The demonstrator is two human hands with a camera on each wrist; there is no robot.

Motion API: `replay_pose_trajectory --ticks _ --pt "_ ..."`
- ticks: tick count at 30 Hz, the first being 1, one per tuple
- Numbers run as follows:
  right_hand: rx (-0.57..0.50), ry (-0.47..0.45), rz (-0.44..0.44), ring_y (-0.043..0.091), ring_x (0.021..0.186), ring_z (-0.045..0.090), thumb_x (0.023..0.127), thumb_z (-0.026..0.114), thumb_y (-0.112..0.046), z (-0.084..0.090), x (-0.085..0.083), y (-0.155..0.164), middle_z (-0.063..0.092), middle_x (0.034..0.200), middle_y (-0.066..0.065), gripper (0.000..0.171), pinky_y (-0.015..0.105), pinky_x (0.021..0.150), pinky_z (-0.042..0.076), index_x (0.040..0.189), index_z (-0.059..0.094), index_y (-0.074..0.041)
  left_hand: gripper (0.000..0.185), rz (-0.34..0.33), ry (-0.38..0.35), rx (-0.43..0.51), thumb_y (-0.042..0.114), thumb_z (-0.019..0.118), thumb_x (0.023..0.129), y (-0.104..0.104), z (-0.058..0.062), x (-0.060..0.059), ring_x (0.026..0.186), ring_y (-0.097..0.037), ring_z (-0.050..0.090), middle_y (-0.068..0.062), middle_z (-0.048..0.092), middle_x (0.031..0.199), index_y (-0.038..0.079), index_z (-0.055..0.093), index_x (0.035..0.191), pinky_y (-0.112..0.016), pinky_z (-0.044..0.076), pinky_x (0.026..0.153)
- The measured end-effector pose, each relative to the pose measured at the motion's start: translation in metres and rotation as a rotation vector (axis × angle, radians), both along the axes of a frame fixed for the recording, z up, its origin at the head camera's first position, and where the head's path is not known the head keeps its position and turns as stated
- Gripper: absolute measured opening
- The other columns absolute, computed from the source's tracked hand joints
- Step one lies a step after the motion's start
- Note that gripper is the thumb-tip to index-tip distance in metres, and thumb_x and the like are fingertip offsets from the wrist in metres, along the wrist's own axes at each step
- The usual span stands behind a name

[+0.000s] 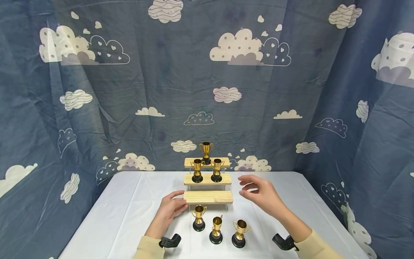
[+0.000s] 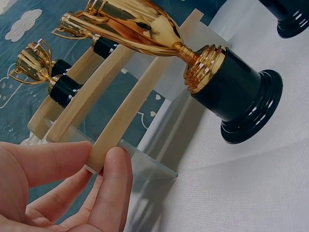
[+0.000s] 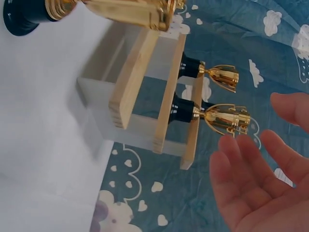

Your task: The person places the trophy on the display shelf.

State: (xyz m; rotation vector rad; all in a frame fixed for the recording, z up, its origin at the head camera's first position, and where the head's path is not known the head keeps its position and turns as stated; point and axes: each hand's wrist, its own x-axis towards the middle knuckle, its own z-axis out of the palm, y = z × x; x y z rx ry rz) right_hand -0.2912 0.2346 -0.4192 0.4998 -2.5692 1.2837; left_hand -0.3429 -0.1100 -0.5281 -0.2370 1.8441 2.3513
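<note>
You get bright, even light with soft shadows, glare on the gold trophies, blurred near fingers, and edge distortion.

In the left wrist view the frame's lower edge is cutting off the left hand, and the top edge is clipping the nearest trophy. The right hand is running out of the right wrist view.

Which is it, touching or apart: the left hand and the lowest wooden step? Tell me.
Touching. In the left wrist view the thumb and a finger of the left hand pinch the end of the lowest wooden step, with no gap between them.
</note>
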Motion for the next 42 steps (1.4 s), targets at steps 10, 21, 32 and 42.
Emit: replay_pose_trajectory --ticks 10,21,32,42 --pt "-0.033 -0.088 -0.039 0.020 0.095 0.068 0.084 0.082 -0.015 -0.013 0.017 0.000 0.069 0.106 -0.005 0.041 0.034 0.081 0.061 0.122 0.068 -0.026 0.057 -0.016 0.029 0.014 -0.011 0.066 0.085 -0.002 -0.001 0.001 0.084 -0.021 0.070 -0.022 0.064 0.109 -0.006 0.052 0.140 -0.034 0.063 0.081" --pt "-0.037 -0.163 -0.030 0.020 0.095 0.068 0.084 0.083 -0.025 -0.027 0.031 0.000 0.069 0.105 -0.004 0.040 0.032 0.080 0.061 0.121 0.069 -0.023 0.054 -0.002 0.018 0.008 -0.010 0.065 0.087 0.000 0.001 0.000 0.088 -0.023 0.071 -0.028 0.060 0.119 -0.006 0.052 0.139 -0.035 0.062 0.083" --pt "-0.033 -0.184 0.038 0.022 0.094 0.068 0.085 0.082 -0.029 -0.033 0.043 -0.001 0.068 0.106 0.000 0.042 0.031 0.078 0.061 0.123 0.068 -0.017 0.056 -0.011 0.027 0.007 -0.009 0.066 0.086 -0.001 0.000 0.001 0.087 -0.022 0.071 -0.025 0.063 0.115 -0.006 0.052 0.140 -0.035 0.062 0.083" --pt "-0.033 -0.214 0.052 0.021 0.092 0.068 0.084 0.083 -0.028 -0.043 0.048 -0.004 0.069 0.106 0.000 0.043 0.031 0.075 0.062 0.122 0.068 -0.016 0.054 -0.005 0.014 0.007 -0.009 0.065 0.087 -0.001 0.002 0.001 0.088 -0.022 0.071 -0.026 0.061 0.118 -0.005 0.052 0.139 -0.036 0.062 0.084"
